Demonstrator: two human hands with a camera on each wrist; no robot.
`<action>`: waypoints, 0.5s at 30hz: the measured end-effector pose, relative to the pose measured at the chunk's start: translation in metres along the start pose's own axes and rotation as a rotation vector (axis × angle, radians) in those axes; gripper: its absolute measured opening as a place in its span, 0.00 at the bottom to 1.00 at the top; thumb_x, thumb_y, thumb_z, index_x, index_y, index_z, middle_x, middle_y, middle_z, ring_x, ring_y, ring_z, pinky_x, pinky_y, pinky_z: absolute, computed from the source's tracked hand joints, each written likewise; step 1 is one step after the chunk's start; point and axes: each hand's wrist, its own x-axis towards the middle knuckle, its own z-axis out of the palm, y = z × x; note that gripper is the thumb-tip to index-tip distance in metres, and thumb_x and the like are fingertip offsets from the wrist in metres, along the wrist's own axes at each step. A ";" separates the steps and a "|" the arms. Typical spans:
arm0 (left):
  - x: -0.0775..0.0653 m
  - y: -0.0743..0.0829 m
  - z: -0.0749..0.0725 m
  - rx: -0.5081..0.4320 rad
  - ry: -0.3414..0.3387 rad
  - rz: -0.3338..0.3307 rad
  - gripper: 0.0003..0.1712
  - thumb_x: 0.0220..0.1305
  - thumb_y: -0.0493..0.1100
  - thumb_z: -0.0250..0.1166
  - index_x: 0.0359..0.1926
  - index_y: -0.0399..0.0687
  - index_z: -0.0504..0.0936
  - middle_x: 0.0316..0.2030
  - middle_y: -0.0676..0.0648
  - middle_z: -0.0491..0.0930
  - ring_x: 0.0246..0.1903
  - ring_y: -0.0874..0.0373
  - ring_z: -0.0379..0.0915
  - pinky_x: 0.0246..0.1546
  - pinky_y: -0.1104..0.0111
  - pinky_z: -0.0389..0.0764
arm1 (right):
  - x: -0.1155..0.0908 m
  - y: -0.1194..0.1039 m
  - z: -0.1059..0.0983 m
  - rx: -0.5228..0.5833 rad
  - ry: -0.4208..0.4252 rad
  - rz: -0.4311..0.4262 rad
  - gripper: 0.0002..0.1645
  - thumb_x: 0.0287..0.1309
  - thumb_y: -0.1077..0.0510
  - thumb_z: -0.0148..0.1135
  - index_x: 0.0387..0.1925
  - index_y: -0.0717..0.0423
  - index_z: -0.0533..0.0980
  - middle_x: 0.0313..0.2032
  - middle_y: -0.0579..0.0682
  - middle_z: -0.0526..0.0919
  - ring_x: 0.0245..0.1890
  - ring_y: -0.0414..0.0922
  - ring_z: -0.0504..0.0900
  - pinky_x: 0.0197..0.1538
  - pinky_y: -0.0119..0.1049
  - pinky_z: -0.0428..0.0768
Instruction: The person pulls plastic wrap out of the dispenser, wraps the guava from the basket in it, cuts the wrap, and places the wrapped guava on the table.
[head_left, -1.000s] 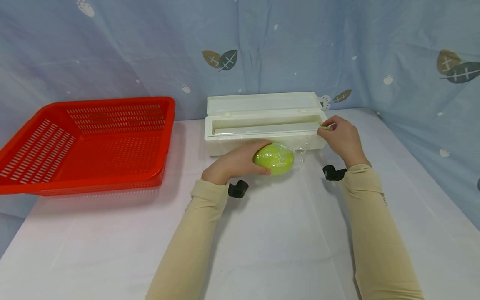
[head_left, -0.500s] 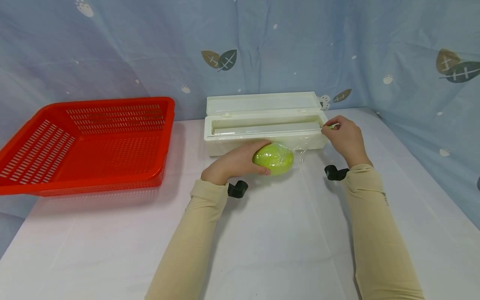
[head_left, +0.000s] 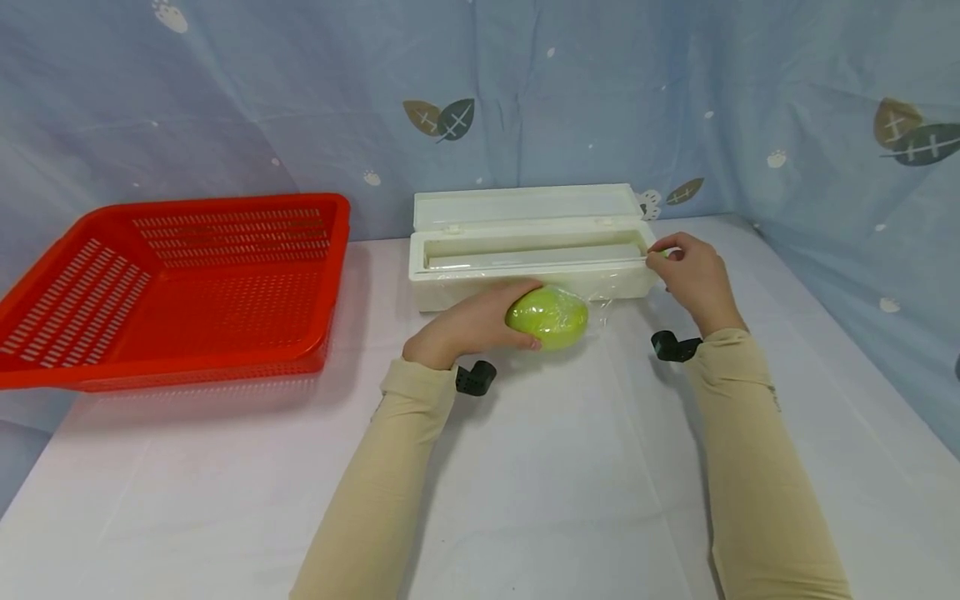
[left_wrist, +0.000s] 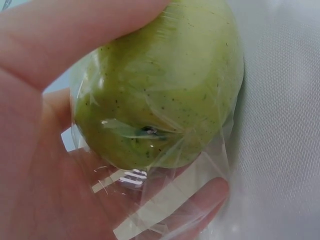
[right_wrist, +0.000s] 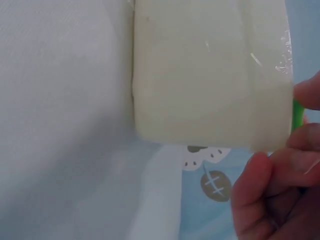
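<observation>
A speckled green apple (left_wrist: 165,90) under clear cling film (left_wrist: 200,185) is gripped by my left hand (head_left: 480,321), thumb on one side and fingers on the other. It lies just in front of the white cling film dispenser (head_left: 525,287), whose lid (head_left: 525,208) is tipped up and back. A pale roll (head_left: 536,257) lies inside. Film runs from the front of the box around the apple. At the box's right end, my right hand (head_left: 693,279) pinches the small green slide cutter (right_wrist: 297,116), mostly hidden by the fingers.
To the left stands a large red plastic basket (head_left: 330,333) with slotted walls. A white cloth (head_left: 555,483) covers the table. Directly behind the dispenser hangs a blue curtain (head_left: 570,100) with a leaf print.
My right hand has slid a short way right along the dispenser's front edge with the green cutter, to the box's end. My left hand and the apple have stayed put.
</observation>
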 end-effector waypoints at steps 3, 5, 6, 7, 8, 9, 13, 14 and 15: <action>0.000 0.000 0.001 0.003 0.000 0.006 0.47 0.47 0.51 0.69 0.65 0.56 0.55 0.61 0.53 0.60 0.58 0.61 0.55 0.57 0.67 0.57 | -0.003 -0.002 -0.001 0.033 -0.003 0.008 0.29 0.54 0.40 0.52 0.52 0.53 0.67 0.33 0.55 0.68 0.29 0.52 0.70 0.28 0.43 0.69; 0.000 0.001 0.001 0.006 0.000 0.008 0.47 0.46 0.51 0.70 0.65 0.56 0.55 0.60 0.53 0.60 0.57 0.61 0.55 0.57 0.67 0.57 | -0.002 -0.001 -0.002 0.046 0.005 0.031 0.33 0.53 0.36 0.52 0.54 0.51 0.65 0.35 0.54 0.70 0.30 0.52 0.71 0.28 0.44 0.69; 0.000 0.002 0.001 0.009 -0.001 0.010 0.47 0.46 0.51 0.70 0.65 0.56 0.55 0.60 0.53 0.60 0.57 0.61 0.56 0.56 0.67 0.58 | -0.001 0.001 -0.002 0.055 0.006 0.028 0.36 0.51 0.33 0.51 0.54 0.51 0.64 0.36 0.54 0.71 0.30 0.52 0.71 0.28 0.45 0.69; 0.000 0.002 0.001 0.013 -0.002 0.011 0.47 0.46 0.50 0.70 0.65 0.56 0.55 0.60 0.52 0.60 0.57 0.61 0.56 0.56 0.67 0.58 | 0.001 0.004 -0.001 0.065 0.013 0.034 0.38 0.50 0.30 0.50 0.54 0.51 0.63 0.37 0.54 0.72 0.30 0.53 0.72 0.27 0.46 0.69; 0.000 0.002 0.001 0.015 -0.002 0.013 0.46 0.46 0.50 0.70 0.65 0.56 0.55 0.60 0.52 0.61 0.57 0.60 0.56 0.56 0.67 0.58 | 0.001 0.005 -0.002 0.057 0.022 0.030 0.40 0.48 0.27 0.47 0.52 0.51 0.63 0.39 0.54 0.72 0.32 0.55 0.73 0.28 0.47 0.70; 0.000 0.003 0.000 0.017 -0.003 0.013 0.46 0.46 0.50 0.70 0.65 0.56 0.55 0.59 0.52 0.61 0.57 0.60 0.56 0.56 0.67 0.58 | 0.002 0.007 -0.002 0.064 0.026 0.026 0.41 0.47 0.25 0.46 0.50 0.52 0.64 0.38 0.54 0.72 0.32 0.55 0.73 0.28 0.48 0.69; 0.000 0.006 0.000 0.022 -0.009 -0.002 0.46 0.46 0.49 0.70 0.65 0.56 0.55 0.59 0.51 0.61 0.57 0.60 0.56 0.56 0.67 0.58 | 0.003 0.012 -0.002 0.076 0.042 0.046 0.41 0.44 0.22 0.42 0.33 0.56 0.70 0.24 0.53 0.72 0.28 0.56 0.71 0.27 0.52 0.67; 0.000 0.007 0.000 0.022 -0.011 -0.008 0.47 0.46 0.49 0.70 0.65 0.55 0.55 0.59 0.51 0.60 0.57 0.60 0.56 0.57 0.67 0.58 | 0.000 0.011 -0.003 0.073 0.025 0.044 0.42 0.44 0.21 0.41 0.29 0.58 0.70 0.21 0.53 0.71 0.27 0.56 0.70 0.27 0.51 0.66; -0.001 0.008 0.000 0.023 -0.015 -0.018 0.47 0.47 0.49 0.70 0.65 0.56 0.55 0.60 0.51 0.60 0.57 0.59 0.56 0.57 0.66 0.58 | -0.004 0.009 -0.005 0.075 0.008 0.042 0.43 0.44 0.21 0.41 0.26 0.59 0.70 0.18 0.52 0.71 0.25 0.54 0.69 0.28 0.49 0.65</action>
